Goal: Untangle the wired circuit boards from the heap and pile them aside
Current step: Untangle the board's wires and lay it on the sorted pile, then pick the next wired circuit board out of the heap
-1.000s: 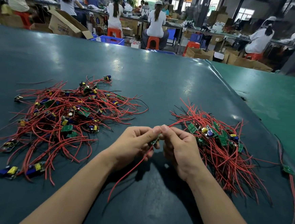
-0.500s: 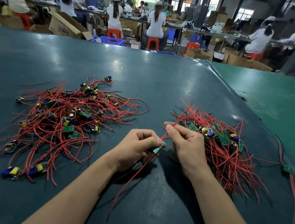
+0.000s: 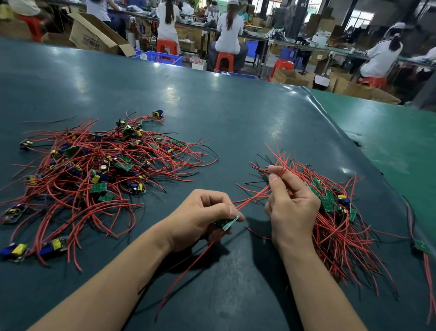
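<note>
Head view: person is sitting at a dark teal table [image 3: 216, 107]. Left hand [image 3: 202, 216] is curling its fingers around a small green circuit board [image 3: 229, 222], pinching it near the table's middle, just above the surface. Right hand [image 3: 292, 205] is pinching that board's red wires [image 3: 251, 198] between thumb and forefinger, wires looping over the forefinger tip and stretching taut between both hands. More red wire is hanging from the board toward the near edge. Tangled heap [image 3: 93, 176] is lying well left of the hands. Sorted pile [image 3: 338, 219] is lying just right of, partly behind, the right hand. One stray wired board [image 3: 422, 245] is sitting far right.
</note>
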### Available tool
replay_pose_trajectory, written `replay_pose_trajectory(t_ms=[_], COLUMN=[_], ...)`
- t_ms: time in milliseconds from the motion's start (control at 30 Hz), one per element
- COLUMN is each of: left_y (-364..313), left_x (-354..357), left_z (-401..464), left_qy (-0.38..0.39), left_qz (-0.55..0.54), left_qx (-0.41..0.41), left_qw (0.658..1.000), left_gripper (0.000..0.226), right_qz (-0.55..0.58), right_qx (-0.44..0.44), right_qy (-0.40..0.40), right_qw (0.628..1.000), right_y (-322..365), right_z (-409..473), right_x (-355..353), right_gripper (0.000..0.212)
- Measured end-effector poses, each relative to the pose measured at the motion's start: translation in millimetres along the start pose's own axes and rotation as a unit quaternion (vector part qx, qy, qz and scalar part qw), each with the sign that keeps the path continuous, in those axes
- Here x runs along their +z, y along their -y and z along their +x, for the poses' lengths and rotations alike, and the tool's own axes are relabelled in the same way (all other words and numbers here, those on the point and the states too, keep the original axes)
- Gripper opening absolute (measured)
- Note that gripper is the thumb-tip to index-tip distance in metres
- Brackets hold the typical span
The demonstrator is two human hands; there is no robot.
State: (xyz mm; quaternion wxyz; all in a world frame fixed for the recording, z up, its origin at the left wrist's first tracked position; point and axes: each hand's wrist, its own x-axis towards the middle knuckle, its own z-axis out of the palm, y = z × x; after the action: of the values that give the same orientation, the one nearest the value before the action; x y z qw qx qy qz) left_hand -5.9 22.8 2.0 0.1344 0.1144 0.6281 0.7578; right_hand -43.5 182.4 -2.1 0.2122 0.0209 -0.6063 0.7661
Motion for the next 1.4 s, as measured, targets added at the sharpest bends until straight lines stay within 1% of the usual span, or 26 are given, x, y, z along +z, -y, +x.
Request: replay_pose_trajectory(t_ms=[67, 133, 267, 333, 367, 400, 467, 500, 533, 567, 600, 633, 700, 767, 833, 933, 1000, 1033, 1067, 1100, 1133, 1200, 1233, 1300, 1333, 1400], left_y=[0, 1, 3, 4, 4, 4, 5, 6, 7, 8, 8, 7, 6, 4, 5, 6, 5, 3, 2, 0, 0, -1, -1, 1, 2, 4], left_x=[-1, -2, -3, -3, -3, -3, -3, -3, -3, -3, -2, -2, -1, -2, -4, -6, -6, -7, -8, -10, -12, -14, -15, -14, -14, -16], left_z=[0, -1, 0, 1, 1, 2, 3, 3, 4, 4, 4, 3, 3, 1, 1, -1, 2, 3, 6, 7, 8, 8, 7, 7, 8, 9], left_qy=[-0.002, 0.003, 0.014, 0.003, -0.012, -0.032, -0.065, -0.071, -0.069, -0.064, -0.058, -0.054, -0.046, -0.037, -0.023, -0.015, -0.036, -0.058, -0.085, -0.110, -0.130, -0.146, -0.145, -0.135, -0.126, -0.106], left_qz=[0.004, 0.002, 0.000, -0.008, -0.011, -0.012, -0.012, -0.008, 0.003, 0.021, 0.036, 0.042, 0.041, 0.044, 0.039, 0.013, -0.029, -0.057, -0.077, -0.084, -0.077, -0.054, -0.042, -0.015, -0.001, 0.011], left_qx=[-0.002, -0.003, 0.000, 0.016, 0.029, 0.043, 0.064, 0.071, 0.075, 0.076, 0.074, 0.071, 0.061, 0.046, 0.037, 0.041, 0.056, 0.065, 0.076, 0.087, 0.096, 0.105, 0.103, 0.079, 0.068, 0.057], left_qw=[1.000, 1.000, 1.000, 1.000, 0.999, 0.999, 0.996, 0.995, 0.995, 0.995, 0.995, 0.995, 0.996, 0.997, 0.998, 0.999, 0.997, 0.995, 0.990, 0.987, 0.984, 0.982, 0.983, 0.988, 0.990, 0.993], left_gripper=[0.018, 0.010, 0.011, 0.011, 0.012, 0.013, 0.014, 0.012, 0.012, 0.013, 0.014, 0.013, 0.013, 0.014, 0.014, 0.012, 0.008, 0.006, 0.008, 0.013, 0.016, 0.017, 0.017, 0.013, 0.014, 0.015], right_qz=[-0.020, -0.024, -0.018, -0.006, 0.014, 0.040, 0.053, 0.038, 0.022, 0.013, 0.010, 0.011, 0.023, 0.037, 0.050, 0.094, 0.154, 0.165, 0.145, 0.094, 0.029, -0.073, -0.093, -0.094, -0.081, -0.065], right_qx=[-0.016, -0.022, -0.050, -0.038, -0.006, 0.045, 0.178, 0.225, 0.246, 0.246, 0.238, 0.230, 0.216, 0.188, 0.148, 0.128, 0.150, 0.178, 0.211, 0.238, 0.247, 0.221, 0.204, 0.190, 0.191, 0.193], right_qy=[-0.004, -0.002, -0.005, -0.009, -0.002, 0.018, 0.098, 0.148, 0.192, 0.220, 0.228, 0.219, 0.168, 0.101, 0.051, -0.016, -0.020, 0.003, 0.043, 0.097, 0.161, 0.270, 0.295, 0.304, 0.307, 0.318], right_qw=[1.000, 0.999, 0.999, 0.999, 1.000, 0.998, 0.978, 0.962, 0.950, 0.944, 0.944, 0.948, 0.962, 0.976, 0.986, 0.987, 0.976, 0.970, 0.966, 0.962, 0.955, 0.934, 0.929, 0.929, 0.929, 0.926], right_y=[-2, 0, 3, 4, 5, 6, 9, 8, 8, 8, 8, 8, 9, 9, 10, 13, 15, 16, 17, 17, 17, 18, 18, 18, 18, 19], right_z=[-1, 0, 0, -1, -1, -2, -7, -10, -14, -17, -18, -16, -11, -4, -1, 3, 4, 3, 0, -4, -10, -22, -25, -26, -26, -25], right_x=[0, -1, -2, 0, 0, 1, 1, 1, 1, 2, 2, 2, 0, -4, -4, -2, -1, 0, 2, 3, 5, 9, 10, 10, 10, 7], right_gripper=[0.018, 0.018, 0.020, 0.019, 0.018, 0.017, 0.034, 0.042, 0.040, 0.033, 0.025, 0.020, 0.014, 0.016, 0.019, 0.019, 0.020, 0.025, 0.035, 0.043, 0.043, 0.034, 0.028, 0.019, 0.018, 0.028])
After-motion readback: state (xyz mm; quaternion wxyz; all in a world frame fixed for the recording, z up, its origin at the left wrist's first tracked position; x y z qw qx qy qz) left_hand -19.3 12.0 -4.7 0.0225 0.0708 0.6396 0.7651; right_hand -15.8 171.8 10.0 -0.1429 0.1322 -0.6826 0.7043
